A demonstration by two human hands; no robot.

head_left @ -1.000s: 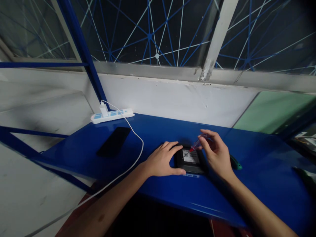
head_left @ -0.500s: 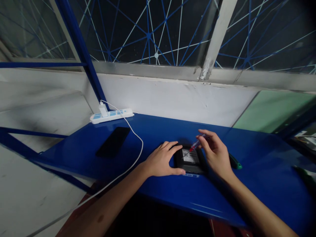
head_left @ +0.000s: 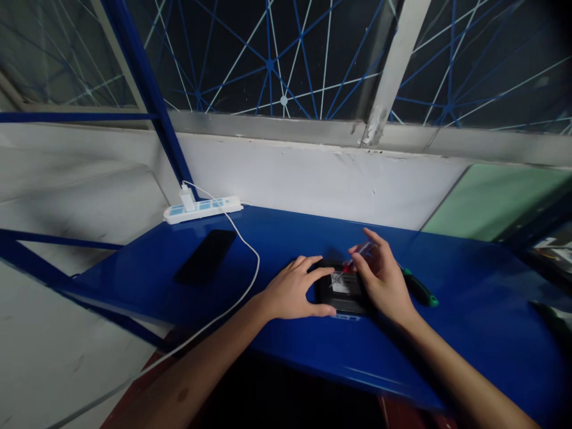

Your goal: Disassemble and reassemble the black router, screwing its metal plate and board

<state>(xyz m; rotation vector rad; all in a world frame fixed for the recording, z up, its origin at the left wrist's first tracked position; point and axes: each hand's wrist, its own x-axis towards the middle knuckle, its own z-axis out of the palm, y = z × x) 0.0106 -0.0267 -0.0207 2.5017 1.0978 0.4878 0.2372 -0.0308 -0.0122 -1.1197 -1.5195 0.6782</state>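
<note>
A flat black device [head_left: 342, 302] with a white printed label [head_left: 347, 282] lies on the blue table. My left hand [head_left: 292, 291] grips its left side, thumb on the near edge and fingers spread over the far part. Between the thumb and fingers of my right hand [head_left: 388, 277] is a screwdriver [head_left: 361, 253] with a clear purplish handle and a red collar. Its thin shaft slants down left to the label's left edge; I cannot tell whether the tip touches. Right of this hand lies a green-and-black handled tool [head_left: 420, 288], partly hidden behind the hand.
A black phone-like slab [head_left: 205, 256] lies on the left of the blue table [head_left: 286, 229]. Behind it stands a white power strip [head_left: 203, 208] with a plugged-in charger. A white cable [head_left: 255, 271] runs from it past my left arm. Another dark tool [head_left: 552, 319] sits at the far right.
My right hand has shifted slightly left and turned, its index finger now raised higher, and the screwdriver has moved with it. More of the green-handled tool shows. My left hand is almost still.
</note>
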